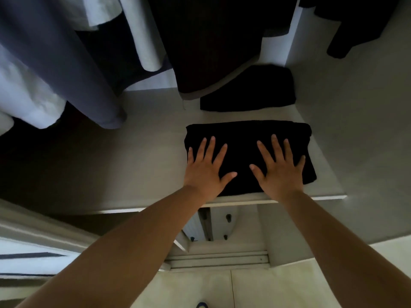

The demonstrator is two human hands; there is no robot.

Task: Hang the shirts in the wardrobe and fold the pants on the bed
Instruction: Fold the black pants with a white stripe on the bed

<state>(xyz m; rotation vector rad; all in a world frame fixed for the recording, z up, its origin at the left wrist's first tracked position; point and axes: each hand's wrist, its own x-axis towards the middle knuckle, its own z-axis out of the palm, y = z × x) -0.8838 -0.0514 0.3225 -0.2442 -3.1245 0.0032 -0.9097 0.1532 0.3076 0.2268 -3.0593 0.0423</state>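
Folded black pants (246,134) lie on wardrobe shelf (144,163), near front edge, right of centre. Left hand (205,167) and right hand (280,170) flat on top, side by side; no grip taken, fingers straight and spread, nothing held. Step, likely: press and square bundle. Push down evenly, smooth from middle outward, keep folds aligned, bundle clear of shelf lip. Second pile (249,90) just beyond, apart; probably pants too, too dark to tell. Shirts (66,63) hang far left; avoid snagging
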